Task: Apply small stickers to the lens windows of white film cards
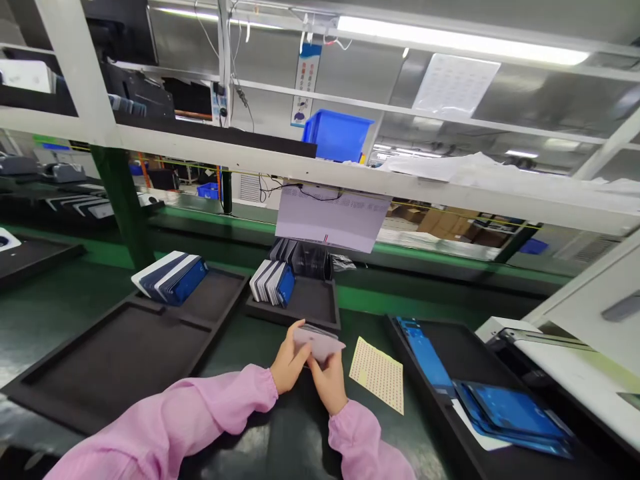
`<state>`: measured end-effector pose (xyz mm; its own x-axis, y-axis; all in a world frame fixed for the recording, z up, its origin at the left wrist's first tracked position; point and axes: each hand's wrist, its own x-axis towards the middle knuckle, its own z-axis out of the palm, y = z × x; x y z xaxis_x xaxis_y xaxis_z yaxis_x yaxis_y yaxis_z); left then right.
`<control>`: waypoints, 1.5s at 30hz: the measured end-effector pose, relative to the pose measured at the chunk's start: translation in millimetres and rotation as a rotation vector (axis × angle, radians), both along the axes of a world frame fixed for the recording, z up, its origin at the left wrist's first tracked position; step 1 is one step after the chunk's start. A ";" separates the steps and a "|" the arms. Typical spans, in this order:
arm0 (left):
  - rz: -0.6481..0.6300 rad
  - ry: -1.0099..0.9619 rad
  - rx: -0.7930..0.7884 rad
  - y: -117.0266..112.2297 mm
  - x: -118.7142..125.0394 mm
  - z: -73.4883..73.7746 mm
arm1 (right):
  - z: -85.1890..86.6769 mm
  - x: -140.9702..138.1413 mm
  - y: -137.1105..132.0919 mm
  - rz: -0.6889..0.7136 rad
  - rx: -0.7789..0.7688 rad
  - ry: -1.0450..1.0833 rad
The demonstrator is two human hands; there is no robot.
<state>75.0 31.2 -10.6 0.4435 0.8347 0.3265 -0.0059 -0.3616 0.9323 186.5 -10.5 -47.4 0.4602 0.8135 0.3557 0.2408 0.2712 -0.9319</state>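
Here at lower centre, over the dark green bench point(293, 440), my left hand point(288, 362) and right hand point(330, 385) pinch a pale panel point(326, 344), thumbs nearest, some fingertips hidden behind. Lower right, a black tray point(457, 343) runs off-frame. Beyond, a white shelf point(240, 148), a blue bin point(340, 135); the upper-centre poster point(306, 83) is too small to read.

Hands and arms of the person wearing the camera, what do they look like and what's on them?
The left sleeve and right sleeve are both pink, loose and wrinkled, with gathered cuffs at the wrists. The left hand and right hand are bare, without gloves. No markings show on the sleeves.
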 end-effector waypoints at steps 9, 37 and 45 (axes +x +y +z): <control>0.058 -0.060 -0.103 -0.4 7.0 -15.2 | -9.4 6.7 -0.4 0.157 -0.054 -0.127; -0.219 0.216 -0.498 55.1 -20.7 50.0 | 26.1 65.9 67.2 -0.036 0.212 -0.444; 0.191 0.463 -0.218 133.9 26.1 71.4 | 26.8 43.0 144.6 0.117 -0.084 -0.051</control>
